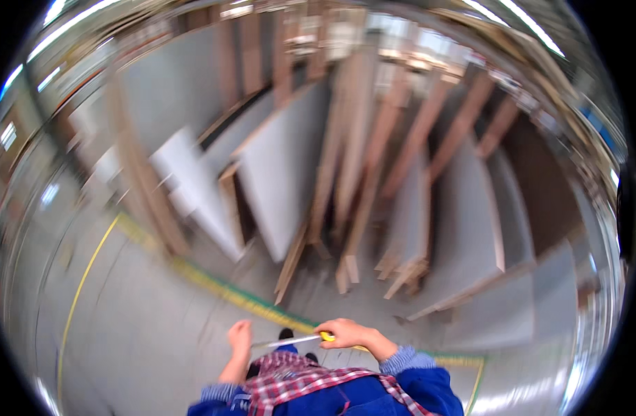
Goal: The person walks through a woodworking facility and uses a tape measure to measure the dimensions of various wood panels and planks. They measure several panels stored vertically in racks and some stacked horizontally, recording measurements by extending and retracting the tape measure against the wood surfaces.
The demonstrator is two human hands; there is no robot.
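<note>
Holding the yellow tape measure (327,337) above the floor (158,326), the right hand (343,333) wraps it, seemingly so its strip (293,341) lies straight; whether the left hand (240,335) pinches the end, I cannot tell.

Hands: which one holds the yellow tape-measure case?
The right hand, gripping the yellow case; the left hand shows no yellow, only the pale strip running toward it.
</note>
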